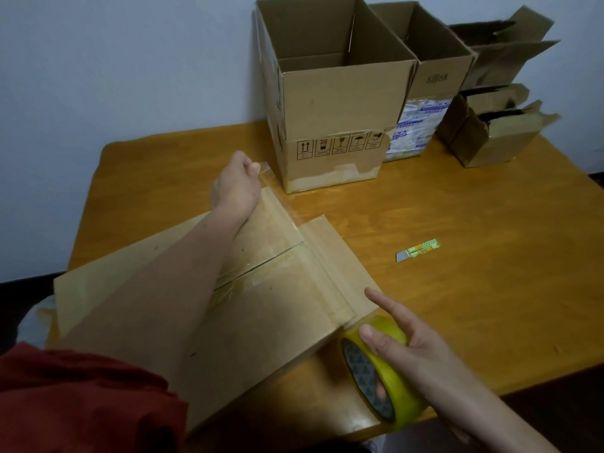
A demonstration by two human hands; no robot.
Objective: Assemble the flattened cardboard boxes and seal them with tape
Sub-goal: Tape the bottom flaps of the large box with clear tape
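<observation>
Cardboard box lay on the desk between both hands. Left hand pinched the tape strip end beyond it; right hand gripped the yellow tape roll at its near corner. Film looked thin and clingy: keep it taut.

Open boxes blocking table rear

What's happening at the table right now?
A person is taping the closed cardboard box lying on the table. The left hand pinches the free end of a clear tape strip beyond the box's far edge, while the right hand holds the yellow tape roll at the near edge, so the strip runs across the flap seam. It is not yet cut; a small cutter lies on the table to the right. At the back stand open boxes.
</observation>
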